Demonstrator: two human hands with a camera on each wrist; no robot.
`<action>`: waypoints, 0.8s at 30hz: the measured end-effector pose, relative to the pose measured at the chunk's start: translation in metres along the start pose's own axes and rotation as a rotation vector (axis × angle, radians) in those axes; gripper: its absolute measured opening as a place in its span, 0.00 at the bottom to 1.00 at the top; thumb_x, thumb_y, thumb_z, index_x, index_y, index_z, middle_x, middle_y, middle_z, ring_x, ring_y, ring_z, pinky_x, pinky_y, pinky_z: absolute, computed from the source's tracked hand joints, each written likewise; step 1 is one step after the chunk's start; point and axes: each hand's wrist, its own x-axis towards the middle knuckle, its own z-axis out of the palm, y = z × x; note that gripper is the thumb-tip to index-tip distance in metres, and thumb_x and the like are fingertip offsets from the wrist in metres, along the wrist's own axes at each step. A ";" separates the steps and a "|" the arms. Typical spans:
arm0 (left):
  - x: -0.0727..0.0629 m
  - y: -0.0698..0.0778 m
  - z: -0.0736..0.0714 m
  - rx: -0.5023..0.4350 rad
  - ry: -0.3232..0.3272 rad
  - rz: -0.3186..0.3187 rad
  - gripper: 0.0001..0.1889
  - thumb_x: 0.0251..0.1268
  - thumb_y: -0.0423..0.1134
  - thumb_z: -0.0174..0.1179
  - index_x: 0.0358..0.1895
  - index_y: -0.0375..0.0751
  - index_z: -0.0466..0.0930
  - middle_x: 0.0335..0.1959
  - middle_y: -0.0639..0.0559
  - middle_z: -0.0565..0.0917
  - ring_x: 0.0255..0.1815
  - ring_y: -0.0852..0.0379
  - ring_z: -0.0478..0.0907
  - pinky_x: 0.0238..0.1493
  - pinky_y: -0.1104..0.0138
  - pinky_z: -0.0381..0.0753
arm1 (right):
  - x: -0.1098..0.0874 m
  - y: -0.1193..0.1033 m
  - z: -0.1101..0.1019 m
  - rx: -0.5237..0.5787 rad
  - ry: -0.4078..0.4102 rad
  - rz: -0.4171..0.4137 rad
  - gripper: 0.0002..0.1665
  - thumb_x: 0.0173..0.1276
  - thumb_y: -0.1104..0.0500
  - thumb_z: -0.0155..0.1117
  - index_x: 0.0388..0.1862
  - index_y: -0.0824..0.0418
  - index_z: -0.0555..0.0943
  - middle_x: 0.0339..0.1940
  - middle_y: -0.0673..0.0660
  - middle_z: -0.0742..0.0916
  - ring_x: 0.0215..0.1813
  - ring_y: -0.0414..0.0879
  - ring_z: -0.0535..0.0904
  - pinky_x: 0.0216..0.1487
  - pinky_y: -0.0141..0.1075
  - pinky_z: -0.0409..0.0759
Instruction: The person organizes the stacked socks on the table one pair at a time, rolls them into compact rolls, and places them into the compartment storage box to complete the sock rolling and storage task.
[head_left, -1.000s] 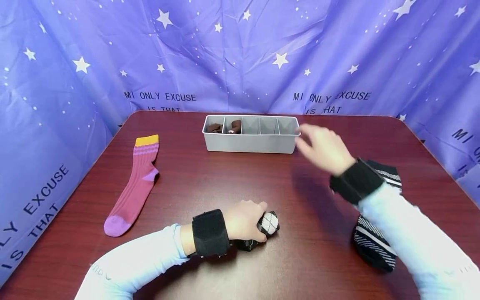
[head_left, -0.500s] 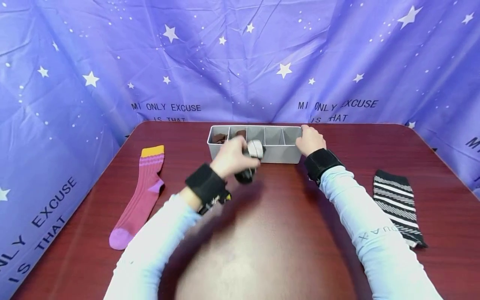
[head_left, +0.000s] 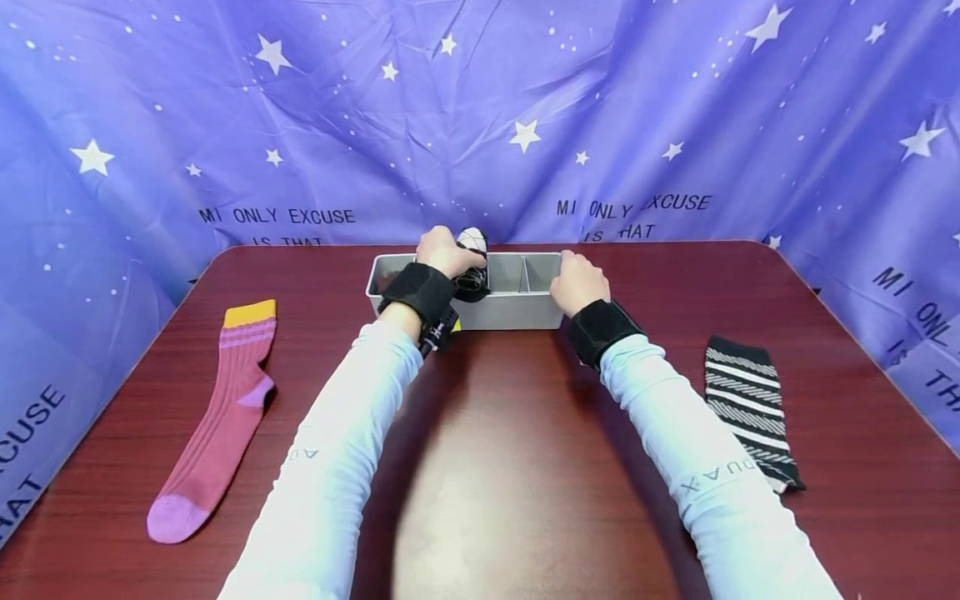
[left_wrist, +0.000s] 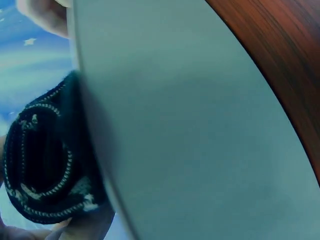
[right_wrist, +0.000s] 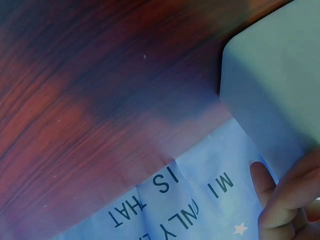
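My left hand (head_left: pixel 441 252) grips a rolled black-and-white argyle sock (head_left: pixel 472 240) at the rim of a grey divided storage box (head_left: pixel 510 312). In the left wrist view the sock's dark rolled end (left_wrist: pixel 45 160) lies against the box's upper edge, beside the pale front wall (left_wrist: pixel 200 125). My right hand (head_left: pixel 580 282) holds the box's right end, thumb and fingers at the rim. The right wrist view shows that hand's curled fingers (right_wrist: pixel 290 200) at the end wall (right_wrist: pixel 280 100). My left hand and wrist hide most of the left compartments.
On the left of the dark red table (head_left: pixel 480 467) lies a flat pink sock (head_left: pixel 225 408) with a yellow cuff and purple toe. A black-and-white striped sock (head_left: pixel 746 400) lies at the right, partly behind my right sleeve. A purple star-printed curtain (head_left: pixel 480 125) hangs behind the table.
My left hand has carried the rolled sock from the near table up to the box. My right hand has come to the box's right end and taken hold there.
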 end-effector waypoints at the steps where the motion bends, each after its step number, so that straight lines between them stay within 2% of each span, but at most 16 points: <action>1: 0.002 0.002 0.001 0.015 -0.002 -0.005 0.27 0.29 0.50 0.67 0.37 0.35 0.76 0.37 0.43 0.80 0.40 0.50 0.76 0.41 0.63 0.74 | 0.001 0.000 -0.001 -0.002 0.003 0.001 0.22 0.55 0.63 0.44 0.50 0.68 0.67 0.46 0.67 0.77 0.46 0.65 0.73 0.44 0.53 0.70; 4: 0.046 -0.014 0.031 0.119 0.086 0.033 0.31 0.17 0.56 0.68 0.32 0.40 0.77 0.33 0.47 0.81 0.38 0.51 0.76 0.35 0.64 0.73 | 0.003 -0.001 -0.003 -0.010 -0.007 0.008 0.20 0.56 0.63 0.44 0.48 0.68 0.67 0.45 0.67 0.77 0.45 0.65 0.73 0.45 0.53 0.70; 6: 0.058 -0.017 0.040 0.194 0.085 0.049 0.33 0.16 0.58 0.68 0.33 0.41 0.77 0.34 0.48 0.81 0.39 0.51 0.76 0.37 0.65 0.72 | 0.004 -0.001 -0.004 -0.014 -0.017 0.012 0.20 0.56 0.63 0.44 0.48 0.68 0.67 0.45 0.66 0.77 0.45 0.64 0.73 0.45 0.52 0.70; 8: 0.070 -0.020 0.049 0.254 0.099 0.061 0.32 0.17 0.55 0.69 0.35 0.41 0.77 0.36 0.46 0.81 0.41 0.50 0.76 0.38 0.65 0.72 | 0.005 -0.002 -0.004 -0.021 -0.021 0.012 0.19 0.56 0.62 0.44 0.47 0.68 0.68 0.44 0.66 0.77 0.45 0.64 0.74 0.45 0.52 0.71; 11: 0.032 0.002 0.026 0.268 0.020 0.039 0.25 0.36 0.46 0.63 0.42 0.36 0.76 0.44 0.42 0.79 0.47 0.47 0.74 0.46 0.64 0.72 | 0.005 -0.004 -0.004 -0.030 -0.019 0.012 0.18 0.56 0.62 0.45 0.46 0.68 0.68 0.44 0.66 0.78 0.45 0.64 0.74 0.44 0.52 0.71; 13: 0.012 0.011 0.019 0.258 0.029 0.037 0.18 0.46 0.42 0.55 0.41 0.35 0.76 0.45 0.41 0.78 0.47 0.47 0.75 0.45 0.65 0.73 | 0.005 -0.004 -0.004 -0.037 -0.022 0.015 0.18 0.56 0.62 0.45 0.45 0.69 0.68 0.44 0.67 0.78 0.45 0.64 0.74 0.44 0.52 0.71; 15: 0.001 0.016 0.017 0.252 0.017 0.018 0.17 0.54 0.41 0.48 0.43 0.35 0.76 0.47 0.40 0.77 0.49 0.47 0.74 0.46 0.64 0.73 | 0.004 -0.006 -0.004 -0.040 -0.031 0.020 0.17 0.57 0.62 0.45 0.45 0.69 0.68 0.44 0.67 0.78 0.44 0.64 0.74 0.43 0.52 0.72; 18: -0.002 0.018 0.020 0.247 0.012 -0.006 0.17 0.60 0.41 0.42 0.44 0.35 0.76 0.48 0.40 0.77 0.49 0.47 0.74 0.45 0.62 0.74 | 0.003 -0.007 -0.004 -0.042 -0.050 0.028 0.17 0.58 0.62 0.45 0.45 0.68 0.67 0.43 0.68 0.79 0.44 0.64 0.75 0.43 0.51 0.72; 24: 0.009 0.015 0.032 0.270 -0.032 -0.044 0.16 0.58 0.40 0.43 0.44 0.37 0.76 0.48 0.42 0.77 0.49 0.48 0.74 0.45 0.63 0.74 | 0.002 -0.005 -0.002 -0.041 -0.056 0.036 0.16 0.58 0.61 0.45 0.44 0.68 0.67 0.42 0.69 0.79 0.43 0.63 0.76 0.42 0.51 0.73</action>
